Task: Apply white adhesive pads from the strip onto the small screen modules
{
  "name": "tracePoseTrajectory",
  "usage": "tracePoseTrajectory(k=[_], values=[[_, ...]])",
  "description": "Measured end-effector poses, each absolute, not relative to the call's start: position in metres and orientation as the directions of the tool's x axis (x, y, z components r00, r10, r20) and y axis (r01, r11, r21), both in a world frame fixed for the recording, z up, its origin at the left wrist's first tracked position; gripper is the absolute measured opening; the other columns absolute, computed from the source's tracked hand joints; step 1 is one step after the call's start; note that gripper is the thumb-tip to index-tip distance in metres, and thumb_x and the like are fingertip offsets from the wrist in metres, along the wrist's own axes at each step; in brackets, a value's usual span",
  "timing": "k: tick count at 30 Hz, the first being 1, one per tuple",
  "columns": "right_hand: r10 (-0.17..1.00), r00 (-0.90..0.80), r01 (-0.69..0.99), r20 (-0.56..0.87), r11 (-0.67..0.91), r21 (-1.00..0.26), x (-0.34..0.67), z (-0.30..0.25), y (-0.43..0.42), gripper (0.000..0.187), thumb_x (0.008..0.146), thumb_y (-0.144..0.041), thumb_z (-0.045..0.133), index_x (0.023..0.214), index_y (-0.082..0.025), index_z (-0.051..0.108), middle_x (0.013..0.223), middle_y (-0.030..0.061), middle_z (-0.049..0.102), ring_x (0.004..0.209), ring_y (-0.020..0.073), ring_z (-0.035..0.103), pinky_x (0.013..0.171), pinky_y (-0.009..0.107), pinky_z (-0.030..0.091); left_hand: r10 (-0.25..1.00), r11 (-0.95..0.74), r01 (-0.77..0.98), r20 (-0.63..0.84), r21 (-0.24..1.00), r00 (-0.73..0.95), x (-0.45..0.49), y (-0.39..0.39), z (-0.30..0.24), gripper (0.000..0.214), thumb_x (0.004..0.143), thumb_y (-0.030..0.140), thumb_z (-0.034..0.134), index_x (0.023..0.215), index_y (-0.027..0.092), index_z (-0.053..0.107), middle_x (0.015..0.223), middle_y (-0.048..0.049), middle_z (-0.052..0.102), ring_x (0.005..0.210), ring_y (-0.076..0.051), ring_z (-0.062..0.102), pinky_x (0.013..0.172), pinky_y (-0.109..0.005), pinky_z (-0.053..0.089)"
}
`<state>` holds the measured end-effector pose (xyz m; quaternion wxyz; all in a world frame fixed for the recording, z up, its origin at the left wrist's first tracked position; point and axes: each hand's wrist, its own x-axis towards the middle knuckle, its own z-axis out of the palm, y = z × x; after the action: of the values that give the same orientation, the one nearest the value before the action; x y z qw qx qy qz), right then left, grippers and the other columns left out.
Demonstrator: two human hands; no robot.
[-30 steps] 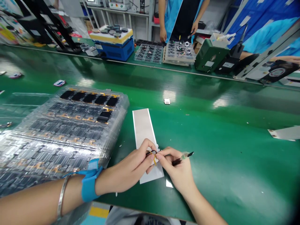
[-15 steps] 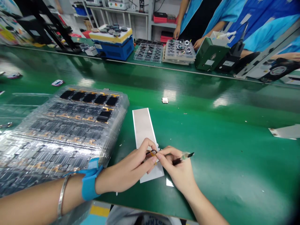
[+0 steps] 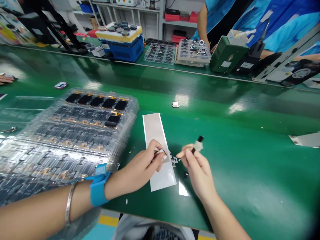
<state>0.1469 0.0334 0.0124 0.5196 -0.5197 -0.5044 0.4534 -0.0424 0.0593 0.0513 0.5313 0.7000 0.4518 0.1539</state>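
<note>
on the green tabletop point(image 3: 237, 186), the stacked clear trays point(image 3: 75, 140) stand close by the left forearm point(image 3: 45, 210); a careless swing could, i'd guess, jog them. the pale backing sheet point(image 3: 153, 131) lies under the left hand point(image 3: 145, 168), which pinches a small electronic part point(image 3: 162, 154). the right hand point(image 3: 198, 170), apart from it, grips a pale-wrapped tool point(image 3: 198, 145); slipping, that might scratch the part. loose white scraps point(image 3: 175, 160) could cling to it.

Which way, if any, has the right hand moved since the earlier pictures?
Yes: the right hand has moved rightward, clear of the pale strip.
</note>
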Motion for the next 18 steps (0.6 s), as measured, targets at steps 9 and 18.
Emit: tracePoseTrajectory(k=[9,18], values=[[0.988,-0.153,0.206,-0.022,0.010,-0.979,0.127,0.002,0.024,0.026,0.093,-0.041,0.056,0.083,-0.018,0.063,0.081,0.0059,0.067,0.067,0.0164,0.069,0.066,0.029,0.056,0.799,-0.268,0.788,-0.330,0.554,0.504,-0.047,0.067,0.055,0.016,0.104,0.028,0.027,0.092,0.023,0.036,0.069,-0.0005,0.059,0.065,-0.024,0.063,0.056,-0.030,0.034],[0.996,-0.065,0.210,-0.063,-0.048,-0.977,0.118,-0.021,0.023,0.021,0.089,-0.038,0.062,0.086,-0.017,0.065,0.072,0.0070,0.071,0.067,0.0219,0.074,0.066,0.032,0.061,0.810,-0.315,0.823,-0.317,0.473,0.493,-0.046,0.068,0.051,0.015,0.104,0.028,0.029,0.098,0.020,0.041,0.071,-0.0030,0.063,0.066,-0.026,0.066,0.056,-0.030,0.037]])
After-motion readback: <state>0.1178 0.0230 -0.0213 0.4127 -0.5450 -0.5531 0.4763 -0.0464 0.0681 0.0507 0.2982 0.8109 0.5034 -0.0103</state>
